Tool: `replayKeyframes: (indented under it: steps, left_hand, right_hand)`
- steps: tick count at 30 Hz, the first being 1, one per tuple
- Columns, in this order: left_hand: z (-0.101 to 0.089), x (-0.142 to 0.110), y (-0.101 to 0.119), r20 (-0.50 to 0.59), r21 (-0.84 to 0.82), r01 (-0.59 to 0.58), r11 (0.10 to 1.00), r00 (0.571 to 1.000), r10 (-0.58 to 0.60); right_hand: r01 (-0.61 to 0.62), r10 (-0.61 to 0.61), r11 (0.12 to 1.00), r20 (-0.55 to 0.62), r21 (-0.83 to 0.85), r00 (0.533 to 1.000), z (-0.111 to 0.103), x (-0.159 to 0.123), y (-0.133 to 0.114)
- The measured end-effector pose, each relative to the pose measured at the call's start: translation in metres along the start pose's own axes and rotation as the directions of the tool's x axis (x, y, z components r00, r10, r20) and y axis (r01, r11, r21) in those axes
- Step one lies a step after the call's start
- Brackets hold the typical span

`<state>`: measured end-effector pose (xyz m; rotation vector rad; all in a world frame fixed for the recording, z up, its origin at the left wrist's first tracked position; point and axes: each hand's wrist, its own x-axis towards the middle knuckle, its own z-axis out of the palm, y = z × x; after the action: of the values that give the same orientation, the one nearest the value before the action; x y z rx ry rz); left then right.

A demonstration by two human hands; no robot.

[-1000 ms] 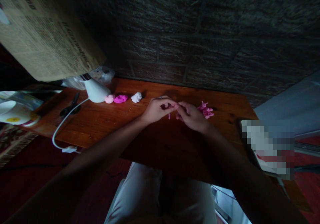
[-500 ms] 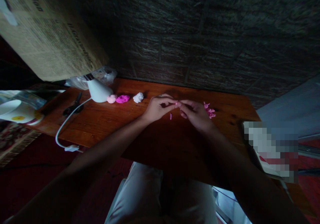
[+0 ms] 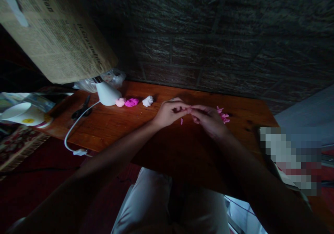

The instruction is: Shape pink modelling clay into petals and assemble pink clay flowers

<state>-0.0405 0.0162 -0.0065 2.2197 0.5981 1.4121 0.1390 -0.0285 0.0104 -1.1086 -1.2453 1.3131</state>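
Note:
My left hand (image 3: 171, 113) and my right hand (image 3: 207, 117) meet fingertip to fingertip over the table. Both are closed in a pinch on a small piece of pink modelling clay, now mostly hidden by the fingers. Just below the left fingers, a short pink clay strip (image 3: 182, 121) lies on the wood. Shaped pink clay pieces (image 3: 223, 116) sit beside my right hand. Left of my left hand stand a white clay lump (image 3: 148, 101), a bright magenta lump (image 3: 132, 102) and a pale pink lump (image 3: 120, 102) in a row.
A lamp with a white base (image 3: 107, 93) and newsprint shade (image 3: 75, 42) stands on the left of the wooden table (image 3: 109, 131). Nearby are scissors (image 3: 82, 112), a power cord (image 3: 68, 135), a plastic bag (image 3: 114, 78) and a paper cup (image 3: 24, 115). A dark wall (image 3: 182, 46) rises behind.
The whole view has shifted slightly, so things appear a little further right. My hands stay pinched together, and the pink clay between the fingertips shows less than before.

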Motion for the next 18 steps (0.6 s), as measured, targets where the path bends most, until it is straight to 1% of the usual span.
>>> replayKeyframes:
  steps: [6,13,18]
  left_hand:
    - [-0.0006,-0.0014,0.0019,0.042,0.036,0.013,0.999,0.999,-0.014]
    - [0.0023,-0.0019,0.0036,0.073,0.054,-0.007,0.999,0.997,0.003]
    - [0.0019,-0.0021,0.0034,0.067,0.048,-0.023,0.999,0.998,0.019]
  right_hand:
    - [0.070,-0.070,0.991,0.004,-0.110,0.998,-0.0010,0.0002,-0.0016]
    - [0.133,-0.141,0.969,-0.026,-0.208,0.990,-0.0024,0.0007,0.0014]
    - [0.179,-0.183,0.945,0.012,-0.273,0.983,-0.0043,0.0008,-0.0003]
